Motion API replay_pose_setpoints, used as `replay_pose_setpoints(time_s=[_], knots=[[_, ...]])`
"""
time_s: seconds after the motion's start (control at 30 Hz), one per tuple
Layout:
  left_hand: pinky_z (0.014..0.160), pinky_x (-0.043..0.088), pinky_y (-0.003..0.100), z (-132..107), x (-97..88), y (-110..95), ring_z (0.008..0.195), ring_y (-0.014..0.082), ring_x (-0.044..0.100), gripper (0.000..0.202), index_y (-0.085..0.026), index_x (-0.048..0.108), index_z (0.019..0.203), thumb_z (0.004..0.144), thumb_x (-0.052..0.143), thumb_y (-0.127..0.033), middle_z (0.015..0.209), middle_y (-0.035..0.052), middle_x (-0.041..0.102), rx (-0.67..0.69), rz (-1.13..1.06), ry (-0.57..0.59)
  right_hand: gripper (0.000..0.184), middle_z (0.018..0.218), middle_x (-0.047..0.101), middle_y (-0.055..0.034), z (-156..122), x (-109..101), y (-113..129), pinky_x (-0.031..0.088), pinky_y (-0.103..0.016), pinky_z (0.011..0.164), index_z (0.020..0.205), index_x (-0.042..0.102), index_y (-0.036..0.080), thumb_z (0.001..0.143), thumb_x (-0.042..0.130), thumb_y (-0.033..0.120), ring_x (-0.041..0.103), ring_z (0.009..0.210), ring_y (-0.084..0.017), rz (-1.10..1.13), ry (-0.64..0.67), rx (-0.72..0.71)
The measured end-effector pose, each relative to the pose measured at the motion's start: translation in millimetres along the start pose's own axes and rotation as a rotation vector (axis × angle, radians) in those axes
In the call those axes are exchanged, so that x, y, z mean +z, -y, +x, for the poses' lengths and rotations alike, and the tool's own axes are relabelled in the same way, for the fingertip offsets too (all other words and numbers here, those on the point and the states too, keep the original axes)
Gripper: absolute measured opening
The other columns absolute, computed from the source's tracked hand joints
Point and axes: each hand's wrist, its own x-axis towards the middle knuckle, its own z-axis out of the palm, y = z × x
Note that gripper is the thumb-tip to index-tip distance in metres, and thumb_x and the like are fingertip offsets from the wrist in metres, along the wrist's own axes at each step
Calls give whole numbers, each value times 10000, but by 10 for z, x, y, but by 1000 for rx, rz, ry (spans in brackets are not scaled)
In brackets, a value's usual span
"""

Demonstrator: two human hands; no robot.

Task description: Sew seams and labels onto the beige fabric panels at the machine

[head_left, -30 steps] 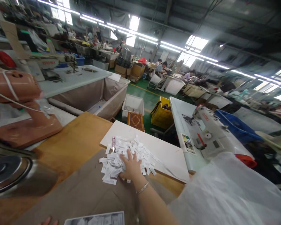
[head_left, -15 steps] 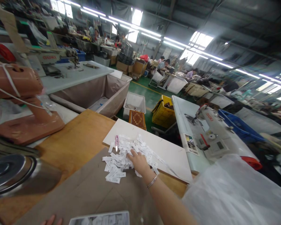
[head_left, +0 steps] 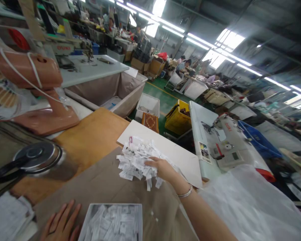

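As right hand [head_left: 163, 169] rests on top | white labels [head_left: 136, 164] | loose heap

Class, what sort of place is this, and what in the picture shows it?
Probably a garment factory: an industrial sewing machine, a large cloth-lined bin, and a heap of cut white labels under the right hand.

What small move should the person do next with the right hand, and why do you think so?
Probably the right hand should gather a small bunch from the pile of white labels and put it into the shallow tray. The hand already lies against the pile, and the tray, beside the left hand, already holds similar white strips.
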Motion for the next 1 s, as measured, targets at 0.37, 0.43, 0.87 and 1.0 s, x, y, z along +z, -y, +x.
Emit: replay_pose_setpoints(time_s=[0.37,0.43,0.87,1.0], knots=[[1024,257,433,101,-328,-237,1214,274,427,467,-215,498,1247,792,460,-312,1335,102,475,-11,134,149,838,1337,460,-8,-445,229,274,453,-310,920,1205,541,314,485,333,-60,503,1152,-205,-7,-134,-106],[1020,270,427,68,-335,-267,1229,271,408,490,-228,465,1273,790,472,-312,1353,94,453,-19,149,182,863,1314,482,27,-477,354,206,479,-306,889,1191,545,358,466,323,-56,528,1124,-203,-45,-183,-109],[1016,300,457,35,-388,-286,1251,282,380,497,-230,432,1298,807,474,-299,1377,96,422,-53,68,205,864,1332,463,21,-526,136,393,493,-304,875,1220,516,357,506,310,-83,526,1126,-191,-208,-273,-169],[1019,304,504,78,-359,-184,1238,291,401,440,-223,462,1272,853,404,-343,1348,103,457,-126,-173,175,801,1336,461,8,-734,-149,1045,485,-350,887,1197,532,341,545,344,-84,513,1126,-209,-145,-170,-294]])
